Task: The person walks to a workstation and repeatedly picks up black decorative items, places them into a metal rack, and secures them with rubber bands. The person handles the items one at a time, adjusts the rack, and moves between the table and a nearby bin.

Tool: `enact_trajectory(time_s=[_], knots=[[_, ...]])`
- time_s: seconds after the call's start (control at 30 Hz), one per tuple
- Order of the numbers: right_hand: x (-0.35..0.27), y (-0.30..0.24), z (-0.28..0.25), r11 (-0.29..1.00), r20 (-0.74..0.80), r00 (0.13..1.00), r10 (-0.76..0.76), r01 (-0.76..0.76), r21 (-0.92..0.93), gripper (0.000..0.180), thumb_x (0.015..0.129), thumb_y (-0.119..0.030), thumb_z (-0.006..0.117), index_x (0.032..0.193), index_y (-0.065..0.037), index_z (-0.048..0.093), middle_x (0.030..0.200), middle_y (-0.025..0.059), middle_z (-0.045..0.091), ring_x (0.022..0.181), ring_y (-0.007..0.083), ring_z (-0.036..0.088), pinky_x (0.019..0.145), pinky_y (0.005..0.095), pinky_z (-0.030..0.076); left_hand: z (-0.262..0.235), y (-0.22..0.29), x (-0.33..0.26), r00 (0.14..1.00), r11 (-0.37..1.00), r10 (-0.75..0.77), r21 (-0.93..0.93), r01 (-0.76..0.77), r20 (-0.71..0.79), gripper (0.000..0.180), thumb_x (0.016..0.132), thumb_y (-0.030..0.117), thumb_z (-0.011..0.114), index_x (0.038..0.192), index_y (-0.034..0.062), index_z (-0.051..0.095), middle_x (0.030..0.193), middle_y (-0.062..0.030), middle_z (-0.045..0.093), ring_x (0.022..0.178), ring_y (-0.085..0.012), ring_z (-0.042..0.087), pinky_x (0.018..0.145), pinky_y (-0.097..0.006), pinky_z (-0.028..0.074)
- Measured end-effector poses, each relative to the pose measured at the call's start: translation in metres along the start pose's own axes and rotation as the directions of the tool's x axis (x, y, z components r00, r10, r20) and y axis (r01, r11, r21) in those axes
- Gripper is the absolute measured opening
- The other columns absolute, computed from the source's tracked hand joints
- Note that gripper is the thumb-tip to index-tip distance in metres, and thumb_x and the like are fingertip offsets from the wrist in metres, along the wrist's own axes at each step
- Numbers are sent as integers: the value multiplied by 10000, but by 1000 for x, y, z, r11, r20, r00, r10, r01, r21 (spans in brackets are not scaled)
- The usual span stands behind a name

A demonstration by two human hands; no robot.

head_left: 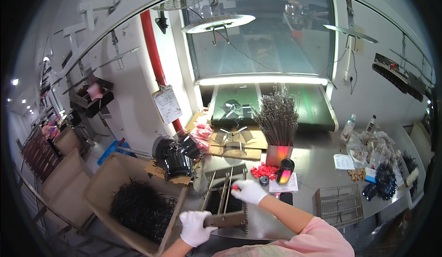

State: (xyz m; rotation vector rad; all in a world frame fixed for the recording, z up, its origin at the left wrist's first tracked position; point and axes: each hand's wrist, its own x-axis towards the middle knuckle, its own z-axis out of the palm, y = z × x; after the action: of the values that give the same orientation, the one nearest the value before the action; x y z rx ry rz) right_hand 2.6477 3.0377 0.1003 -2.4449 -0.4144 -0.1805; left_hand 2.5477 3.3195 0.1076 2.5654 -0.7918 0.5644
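Metal jig (225, 197): likely stiff, heavy. Left hand (195, 227) closed on its near end; right hand (248, 191) pinches red cap (235, 187).

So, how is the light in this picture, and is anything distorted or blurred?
Head view: the long white light strip under the window glares; straight edges bend toward the dark rim; the shiny metal table reflects light; the white-gloved right hand and left hand look slightly soft.

Walls: white, with a red pipe (153, 59) running up the left.
Window: a wide pane (262, 31) sat behind the bench.
Light: a bright strip (262, 80) glowed under it.
Furniture: a steel worktable (317, 165).
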Motion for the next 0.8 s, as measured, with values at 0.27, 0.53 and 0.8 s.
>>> enact_trajectory(time_s=[0.27,0.53,0.8], knots=[[-97,-14,-152,815,-689,671,275,217,537,275,1009,-23,564,1261,20,666,1138,96,729,981,154,669,907,308,531,-130,51,183,825,914,402,230,-335,-398,710,550,262,946,1179,151,637,1064,-58,635,1022,-294,579,952,-450,356],[-181,66,-123,940,-630,703,331,-184,288,201,931,-36,644,1107,-17,740,1004,136,739,874,220,711,823,326,560,-186,62,374,696,882,455,389,-265,-556,648,602,247,946,1174,138,663,1008,-71,668,1005,-308,622,930,-447,402],[-196,110,-102,847,-353,810,468,-296,442,213,960,-55,617,1118,13,743,946,62,706,860,123,638,813,276,522,-152,45,428,751,884,465,300,-360,-470,611,615,233,939,1155,84,695,973,-129,702,948,-352,670,849,-487,504]])
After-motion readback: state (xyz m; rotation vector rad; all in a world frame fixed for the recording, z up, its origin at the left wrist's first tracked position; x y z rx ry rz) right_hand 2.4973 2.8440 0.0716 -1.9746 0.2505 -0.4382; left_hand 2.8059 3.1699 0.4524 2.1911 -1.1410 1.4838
